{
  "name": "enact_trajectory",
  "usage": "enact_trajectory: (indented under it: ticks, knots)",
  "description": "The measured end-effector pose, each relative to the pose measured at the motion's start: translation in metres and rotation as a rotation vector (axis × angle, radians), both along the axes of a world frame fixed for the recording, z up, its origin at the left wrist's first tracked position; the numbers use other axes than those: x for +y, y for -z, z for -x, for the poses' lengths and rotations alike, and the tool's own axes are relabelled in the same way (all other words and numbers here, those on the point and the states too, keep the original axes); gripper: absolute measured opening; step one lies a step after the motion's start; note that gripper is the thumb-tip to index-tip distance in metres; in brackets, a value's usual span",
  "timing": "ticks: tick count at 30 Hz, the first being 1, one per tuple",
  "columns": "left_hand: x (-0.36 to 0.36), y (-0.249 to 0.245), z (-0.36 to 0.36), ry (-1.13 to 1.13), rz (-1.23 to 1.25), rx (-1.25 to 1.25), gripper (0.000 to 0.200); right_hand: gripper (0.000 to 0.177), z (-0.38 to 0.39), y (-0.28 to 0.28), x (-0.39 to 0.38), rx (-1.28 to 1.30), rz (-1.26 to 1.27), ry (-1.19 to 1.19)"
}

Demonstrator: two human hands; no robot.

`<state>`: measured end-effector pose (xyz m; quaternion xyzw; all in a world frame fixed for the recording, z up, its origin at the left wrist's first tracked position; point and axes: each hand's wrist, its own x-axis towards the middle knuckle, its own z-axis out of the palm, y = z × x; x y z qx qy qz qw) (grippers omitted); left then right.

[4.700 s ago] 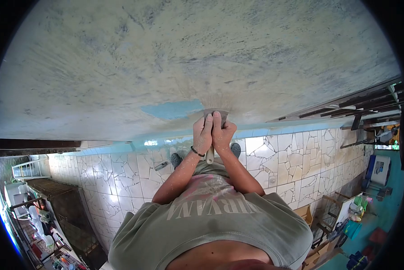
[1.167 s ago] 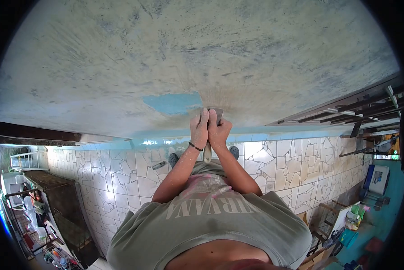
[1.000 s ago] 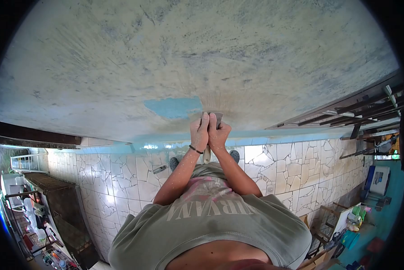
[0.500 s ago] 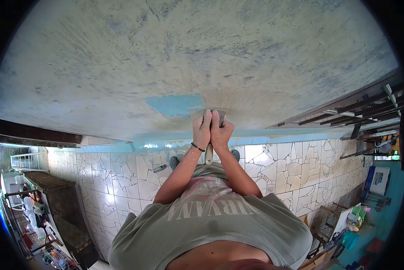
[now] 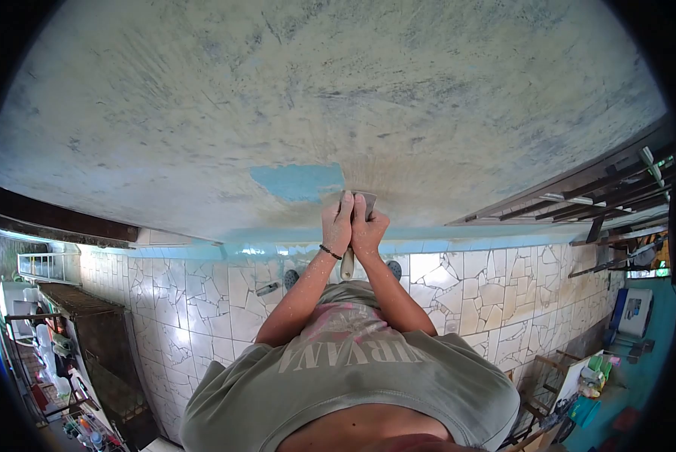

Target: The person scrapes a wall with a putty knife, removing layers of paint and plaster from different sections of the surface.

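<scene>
Both my hands grip one scraper (image 5: pixel 348 264) with a pale handle, which hangs down toward my body. Its wide grey blade (image 5: pixel 369 203) lies against the wall (image 5: pixel 398 105), edge upward. My left hand (image 5: pixel 336 226), with a dark beaded bracelet at the wrist, is closed around the left side. On the right side my right hand (image 5: pixel 368 232) is wrapped, the two thumbs side by side on the blade. Just up and left of the hands is a bare light-blue patch (image 5: pixel 299 182) amid the mottled, greyish coating. Pale specks dot my forearms.
Broken-tile flooring (image 5: pixel 187 301) lies below, with a small dark object (image 5: pixel 267 288) near my feet. A slatted wooden frame (image 5: pixel 579 200) juts in at right. At left stands a dark cabinet (image 5: pixel 101 346). A cluttered table (image 5: pixel 575 377) is at lower right.
The view has shifted slightly, so wall, hands and scraper appear a little lower. My hands keep the same grip, close beside the blue patch.
</scene>
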<state>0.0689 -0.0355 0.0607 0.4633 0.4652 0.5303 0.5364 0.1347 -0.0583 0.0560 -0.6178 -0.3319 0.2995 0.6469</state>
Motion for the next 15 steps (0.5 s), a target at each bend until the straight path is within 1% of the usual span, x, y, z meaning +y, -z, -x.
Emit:
enact_trajectory:
  ticks: [1, 2, 4, 5, 7, 8, 10, 11, 13, 14, 15]
  knots:
    - [-0.001, -0.006, 0.002, -0.002, -0.017, 0.026, 0.051, 0.047, -0.001, -0.015, 0.0, 0.001, 0.001, -0.009]
    - [-0.006, -0.009, 0.004, 0.015, 0.008, -0.007, 0.049, 0.047, 0.001, -0.022, -0.004, 0.005, 0.015, -0.018]
    - [-0.007, -0.013, 0.004, 0.054, 0.043, -0.078, 0.046, 0.048, 0.003, -0.02, -0.002, 0.034, -0.028, -0.016]
    - [-0.01, -0.007, 0.006, 0.075, 0.057, -0.04, 0.045, 0.048, 0.004, -0.019, -0.004, 0.048, -0.048, -0.011]
    - [-0.008, 0.003, 0.009, 0.113, 0.065, 0.029, 0.044, 0.048, 0.002, -0.001, -0.008, -0.009, -0.007, -0.003]
    - [-0.013, 0.004, 0.005, 0.094, 0.031, -0.003, 0.043, 0.048, 0.0, 0.008, -0.008, -0.039, 0.009, -0.004]
    - [-0.02, 0.0, -0.001, 0.054, -0.045, -0.062, 0.042, 0.051, -0.001, 0.001, -0.003, 0.011, -0.019, -0.006]
    - [-0.014, -0.002, 0.002, 0.091, -0.052, -0.045, 0.041, 0.053, -0.001, -0.001, -0.002, 0.04, -0.025, -0.007]
    - [-0.012, -0.003, 0.013, 0.169, -0.039, -0.006, 0.039, 0.053, 0.0, -0.018, -0.003, 0.059, -0.022, -0.03]
    - [-0.013, -0.003, 0.013, 0.194, -0.008, -0.056, 0.038, 0.053, -0.001, -0.022, -0.005, 0.064, -0.018, -0.042]
    - [-0.015, 0.0, 0.01, 0.168, 0.01, -0.084, 0.038, 0.051, -0.001, -0.019, -0.004, 0.041, -0.022, -0.026]
